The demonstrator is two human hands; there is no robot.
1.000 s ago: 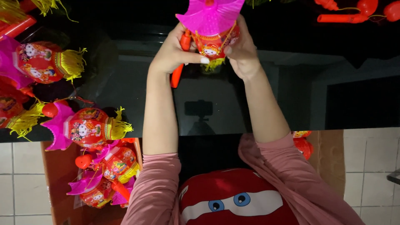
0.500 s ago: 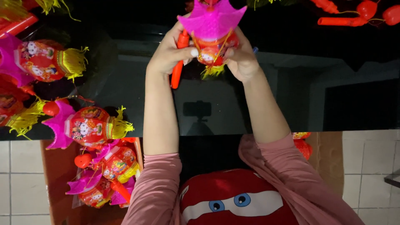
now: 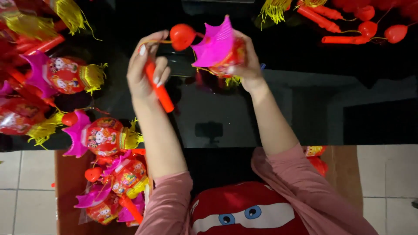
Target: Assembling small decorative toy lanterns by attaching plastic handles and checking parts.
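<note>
Red stick point(image 3: 159, 89) in left hand point(image 3: 146, 72) grip; right hand point(image 3: 246, 58) grips lantern point(image 3: 222, 50), seemingly firmly.

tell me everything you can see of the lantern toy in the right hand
The lantern toy is small, with a red patterned body that looks like glossy plastic, capped by a bright pink pleated, pointed collar facing the camera. A little yellow tassel shows beneath it. It is held tilted above the dark glossy table, gripped from the far side by the right hand. A thin cord runs from its top to a red heart-shaped bulb and on to the left hand, which holds a red stick handle.
</note>
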